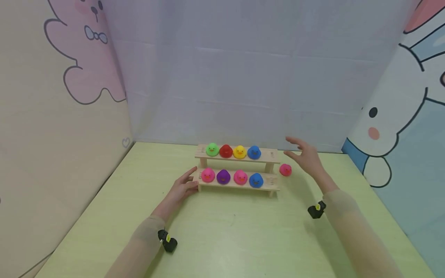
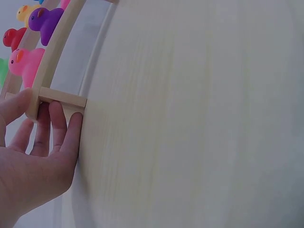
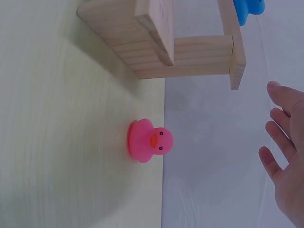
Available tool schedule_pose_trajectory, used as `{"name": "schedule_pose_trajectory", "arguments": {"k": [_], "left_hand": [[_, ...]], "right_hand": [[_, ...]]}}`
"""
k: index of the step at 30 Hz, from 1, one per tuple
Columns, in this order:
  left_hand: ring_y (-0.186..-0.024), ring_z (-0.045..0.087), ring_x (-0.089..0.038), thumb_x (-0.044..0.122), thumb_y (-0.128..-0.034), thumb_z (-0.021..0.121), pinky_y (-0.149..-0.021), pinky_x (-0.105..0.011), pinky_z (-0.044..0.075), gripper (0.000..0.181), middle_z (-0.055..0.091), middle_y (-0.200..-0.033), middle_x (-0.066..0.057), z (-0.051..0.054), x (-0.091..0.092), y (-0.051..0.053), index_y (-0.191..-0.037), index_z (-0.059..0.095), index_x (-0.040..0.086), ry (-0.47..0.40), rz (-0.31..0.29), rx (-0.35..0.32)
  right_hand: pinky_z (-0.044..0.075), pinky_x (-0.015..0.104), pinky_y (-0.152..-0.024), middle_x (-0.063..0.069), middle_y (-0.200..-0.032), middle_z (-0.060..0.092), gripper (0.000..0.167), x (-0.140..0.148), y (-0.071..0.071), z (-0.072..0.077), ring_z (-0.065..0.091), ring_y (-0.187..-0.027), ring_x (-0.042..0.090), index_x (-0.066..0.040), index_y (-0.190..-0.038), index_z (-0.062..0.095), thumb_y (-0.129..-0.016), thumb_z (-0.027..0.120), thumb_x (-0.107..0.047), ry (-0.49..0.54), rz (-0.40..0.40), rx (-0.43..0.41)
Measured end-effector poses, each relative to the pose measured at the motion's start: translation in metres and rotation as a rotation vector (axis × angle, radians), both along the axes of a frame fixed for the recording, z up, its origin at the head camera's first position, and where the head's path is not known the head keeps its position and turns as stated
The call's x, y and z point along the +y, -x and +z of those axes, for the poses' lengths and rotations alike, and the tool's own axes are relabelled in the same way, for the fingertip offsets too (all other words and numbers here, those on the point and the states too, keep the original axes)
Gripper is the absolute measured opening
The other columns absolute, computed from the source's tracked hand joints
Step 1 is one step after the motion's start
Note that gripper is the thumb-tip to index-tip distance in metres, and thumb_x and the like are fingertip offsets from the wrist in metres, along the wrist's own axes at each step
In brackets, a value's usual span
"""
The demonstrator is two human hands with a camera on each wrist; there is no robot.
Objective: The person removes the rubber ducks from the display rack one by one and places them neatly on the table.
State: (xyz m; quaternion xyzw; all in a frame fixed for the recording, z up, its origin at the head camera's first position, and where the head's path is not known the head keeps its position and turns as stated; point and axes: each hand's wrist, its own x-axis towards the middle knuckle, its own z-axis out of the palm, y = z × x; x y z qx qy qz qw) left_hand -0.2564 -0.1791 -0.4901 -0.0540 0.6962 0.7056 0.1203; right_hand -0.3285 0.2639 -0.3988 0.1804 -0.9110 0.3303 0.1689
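Observation:
A two-tier wooden stand (image 1: 222, 184) carries several rubber ducks. On its upper board sit a green duck (image 1: 212, 150), a red duck (image 1: 226, 151), a yellow duck (image 1: 239, 152) and a blue duck (image 1: 254, 152). Along the lower board are a pink duck (image 1: 208, 175), a purple duck (image 2: 45, 23), another pink duck (image 1: 240, 177) and another blue duck (image 1: 256, 180). My left hand (image 1: 181, 188) grips the lower board's left end, thumb on the board, fingers by the leg. Fingers spread, my right hand (image 1: 307, 157) hovers holding nothing near a loose pink duck (image 3: 147, 141) right of the stand.
The stand is on a pale yellow-green table (image 1: 215, 239). Behind it hangs a plain light curtain (image 1: 215, 85). Cartoon-printed sheets flank both sides, a pink bear (image 1: 87, 73) at left and a white rabbit (image 1: 386, 112) at right.

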Motion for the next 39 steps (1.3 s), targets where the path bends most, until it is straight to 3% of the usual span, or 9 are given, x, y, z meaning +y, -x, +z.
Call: {"name": "schedule_pose_trajectory", "arguments": {"k": [12, 24, 39], "left_hand": [[-0.099, 0.064, -0.015, 0.009, -0.0996, 0.055, -0.098, -0.029, 0.055, 0.063, 0.049, -0.13, -0.013, -0.001, -0.002, 0.0, -0.155, 0.033, 0.03, -0.022, -0.008, 0.009], [-0.101, 0.064, -0.016, 0.01, -0.0996, 0.055, -0.103, -0.034, 0.054, 0.063, 0.049, -0.135, -0.016, -0.001, -0.003, 0.0, -0.155, 0.033, 0.03, -0.027, -0.023, 0.004], [-0.103, 0.063, -0.017, 0.011, -0.1004, 0.054, -0.103, -0.033, 0.053, 0.062, 0.048, -0.134, -0.016, -0.002, -0.003, 0.0, -0.155, 0.031, 0.029, -0.011, -0.032, 0.018]], "right_hand": [[0.048, 0.057, -0.103, 0.021, -0.136, 0.06, 0.052, -0.031, -0.01, 0.022, 0.056, -0.125, 0.038, -0.002, -0.138, 0.054, -0.09, 0.071, -0.011, 0.028, 0.044, 0.039], [0.05, 0.055, -0.101, 0.019, -0.135, 0.062, 0.051, -0.053, -0.021, 0.024, 0.058, -0.123, 0.035, -0.002, -0.137, 0.056, -0.089, 0.072, -0.01, 0.065, 0.121, 0.075], [0.049, 0.053, -0.103, 0.017, -0.135, 0.062, 0.051, -0.073, -0.019, 0.018, 0.058, -0.124, 0.034, -0.005, -0.138, 0.056, -0.09, 0.072, -0.014, 0.07, 0.152, 0.029]]}}
